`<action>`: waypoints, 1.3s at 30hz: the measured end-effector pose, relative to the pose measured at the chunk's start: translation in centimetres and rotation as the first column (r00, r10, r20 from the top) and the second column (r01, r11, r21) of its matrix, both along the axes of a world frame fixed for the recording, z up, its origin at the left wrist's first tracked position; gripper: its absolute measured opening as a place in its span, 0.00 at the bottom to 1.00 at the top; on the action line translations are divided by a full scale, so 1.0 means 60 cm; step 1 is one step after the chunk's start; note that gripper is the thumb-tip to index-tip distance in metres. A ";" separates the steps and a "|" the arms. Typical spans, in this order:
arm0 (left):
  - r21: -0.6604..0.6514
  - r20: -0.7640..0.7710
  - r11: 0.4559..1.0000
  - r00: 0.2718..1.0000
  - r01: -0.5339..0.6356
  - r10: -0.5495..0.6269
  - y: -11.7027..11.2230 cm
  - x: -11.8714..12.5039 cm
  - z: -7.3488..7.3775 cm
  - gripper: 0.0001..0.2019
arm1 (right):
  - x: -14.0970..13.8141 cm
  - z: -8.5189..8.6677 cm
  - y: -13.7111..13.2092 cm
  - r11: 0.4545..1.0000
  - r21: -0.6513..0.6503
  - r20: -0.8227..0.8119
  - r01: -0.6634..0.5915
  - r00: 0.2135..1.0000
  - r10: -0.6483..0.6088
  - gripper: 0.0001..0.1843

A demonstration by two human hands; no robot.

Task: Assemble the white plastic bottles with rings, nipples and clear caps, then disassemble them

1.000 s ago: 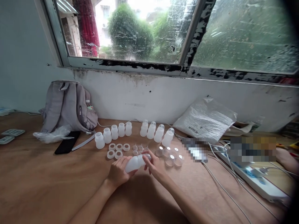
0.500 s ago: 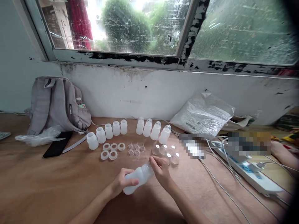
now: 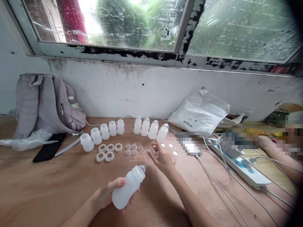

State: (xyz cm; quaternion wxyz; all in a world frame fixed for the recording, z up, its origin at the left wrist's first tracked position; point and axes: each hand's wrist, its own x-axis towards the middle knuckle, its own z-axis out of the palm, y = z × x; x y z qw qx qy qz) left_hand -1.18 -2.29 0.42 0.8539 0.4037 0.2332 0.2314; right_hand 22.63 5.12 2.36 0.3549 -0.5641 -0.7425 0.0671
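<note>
Four capped white-plastic bottles (image 3: 145,127) look done, five open ones (image 3: 104,131) remain; left grip (image 3: 107,193) clamps a nipple-topped bottle (image 3: 126,189), right grip (image 3: 163,158) a clear domed cap (image 3: 151,151).

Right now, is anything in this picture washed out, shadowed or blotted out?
Head view: daylight washes out part of the window; pale streaks glare on its right pane. Same view: soft shadow darkens the table right of the bottle in the left hand. Head view: the frame's right corners go dark, and blocky pixels hide things beside the power strip.
</note>
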 end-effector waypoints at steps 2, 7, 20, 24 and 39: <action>-0.005 -0.004 1.000 1.000 -0.024 0.024 0.001 0.001 0.000 0.27 | -0.004 -0.010 0.002 1.000 0.017 0.146 -0.018 0.989 0.015 0.12; 0.024 -0.047 0.998 0.998 -0.051 0.052 0.001 0.003 0.003 0.26 | -0.001 -0.024 0.004 0.989 0.074 0.376 0.129 0.915 -0.148 0.14; 0.819 -0.259 0.534 0.696 -0.209 0.669 -0.008 0.033 0.019 0.19 | -0.025 0.003 -0.022 0.989 0.034 -0.087 0.147 0.986 -0.143 0.16; 0.927 -0.259 0.361 0.529 -0.098 0.808 -0.004 0.033 0.007 0.20 | -0.062 -0.004 -0.048 0.975 -0.116 -0.443 -0.188 0.889 0.119 0.24; 0.807 -0.330 0.582 0.739 -0.103 0.588 -0.021 0.040 0.029 0.14 | -0.107 -0.020 -0.081 0.951 -0.200 -0.597 -0.234 0.799 0.071 0.21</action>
